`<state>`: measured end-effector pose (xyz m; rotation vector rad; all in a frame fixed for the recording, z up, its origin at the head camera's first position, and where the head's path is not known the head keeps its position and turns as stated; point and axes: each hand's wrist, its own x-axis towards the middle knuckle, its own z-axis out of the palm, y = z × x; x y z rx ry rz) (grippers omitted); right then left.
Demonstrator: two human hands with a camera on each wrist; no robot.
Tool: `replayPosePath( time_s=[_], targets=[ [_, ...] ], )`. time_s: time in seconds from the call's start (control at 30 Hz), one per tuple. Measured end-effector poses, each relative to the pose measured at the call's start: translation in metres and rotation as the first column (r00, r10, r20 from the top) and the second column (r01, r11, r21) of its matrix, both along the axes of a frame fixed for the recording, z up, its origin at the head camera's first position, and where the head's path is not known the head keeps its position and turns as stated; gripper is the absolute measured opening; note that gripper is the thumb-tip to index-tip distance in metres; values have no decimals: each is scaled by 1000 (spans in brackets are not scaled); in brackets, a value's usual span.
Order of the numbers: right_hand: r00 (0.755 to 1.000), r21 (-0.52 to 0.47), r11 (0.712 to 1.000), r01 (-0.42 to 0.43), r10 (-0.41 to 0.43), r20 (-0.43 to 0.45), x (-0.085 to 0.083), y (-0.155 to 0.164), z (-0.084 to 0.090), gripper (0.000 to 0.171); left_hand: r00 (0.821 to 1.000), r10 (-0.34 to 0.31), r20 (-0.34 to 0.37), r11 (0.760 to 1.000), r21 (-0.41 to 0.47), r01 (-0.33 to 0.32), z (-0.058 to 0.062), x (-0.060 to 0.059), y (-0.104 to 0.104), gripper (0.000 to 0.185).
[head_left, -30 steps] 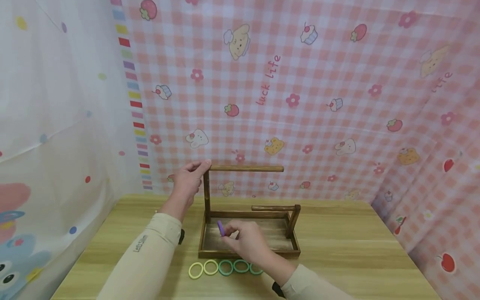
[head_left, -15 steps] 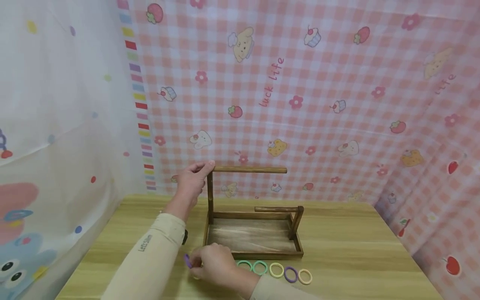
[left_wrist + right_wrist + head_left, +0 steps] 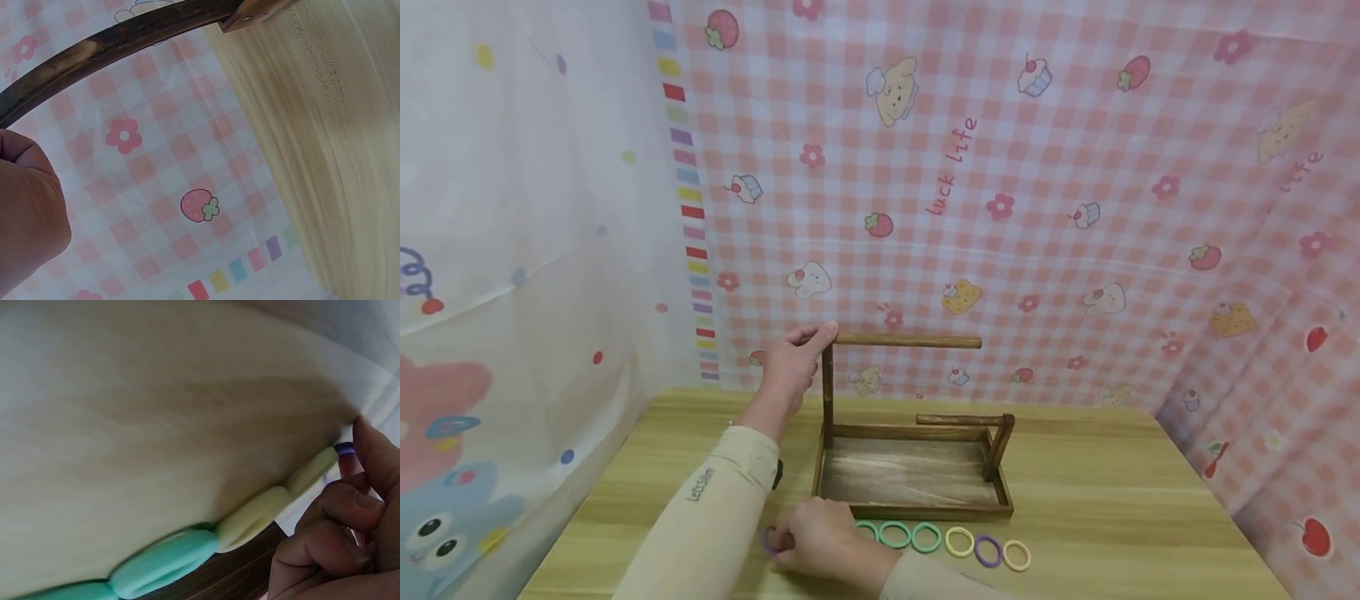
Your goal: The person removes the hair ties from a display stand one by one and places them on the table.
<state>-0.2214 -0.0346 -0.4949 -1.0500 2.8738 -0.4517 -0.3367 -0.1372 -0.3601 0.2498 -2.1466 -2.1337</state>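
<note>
My left hand [image 3: 793, 367] grips the upper left corner of a dark wooden stand, where the tall post [image 3: 828, 392] meets the long upper bar [image 3: 910, 341]. In the left wrist view the curled left hand [image 3: 31, 212] sits at the end of the post [image 3: 94, 53]. Down on the table, in front of the stand, my right hand [image 3: 820, 533] pinches a purple hair tie [image 3: 767, 540] at the left end of a row. The right wrist view shows yellow [image 3: 256, 515] and green hair ties [image 3: 165, 562] beside that hand; the purple one is mostly hidden by the fingers.
A shallow tray base [image 3: 932, 511] and a shorter bar [image 3: 962, 419] belong to the stand. Along its front lie green hair ties [image 3: 895, 548], a yellow one [image 3: 959, 557], another purple one [image 3: 1001, 552] and a peach one [image 3: 1005, 557]. Patterned cloth [image 3: 1000, 150] hangs behind the table.
My right hand has carried the purple hair tie from over the tray down and left to the table at the row's left end. The left hand keeps its grip on the stand.
</note>
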Motion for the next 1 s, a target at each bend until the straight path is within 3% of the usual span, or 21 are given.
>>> replayPosePath(
  time_s=[0.2, 0.4, 0.67, 0.83, 1.0],
  targets=[
    [1000, -3, 1000, 19, -19, 8, -2, 10, -3, 9, 1000, -13, 2, 1000, -7, 13, 0, -3, 2, 48],
    [999, -37, 999, 25, -26, -33, 0, 21, -1, 25, 1000, -2, -4, 1000, -17, 2, 0, -5, 4, 47],
    [999, -86, 995, 47, -46, 16, 4, 44, 11, 30, 999, -33, -5, 999, -9, 33, -2, -5, -1, 46],
    [997, -149, 987, 60, -51, 61, 8, 74, 11, 28, 999, -33, 11, 999, -20, 33, -3, -5, -6, 50],
    [984, -224, 970, 99, -62, 165, 4, 125, 10, 26, 999, -36, 14, 999, -41, 36, -2, -5, -9, 48]
  ],
)
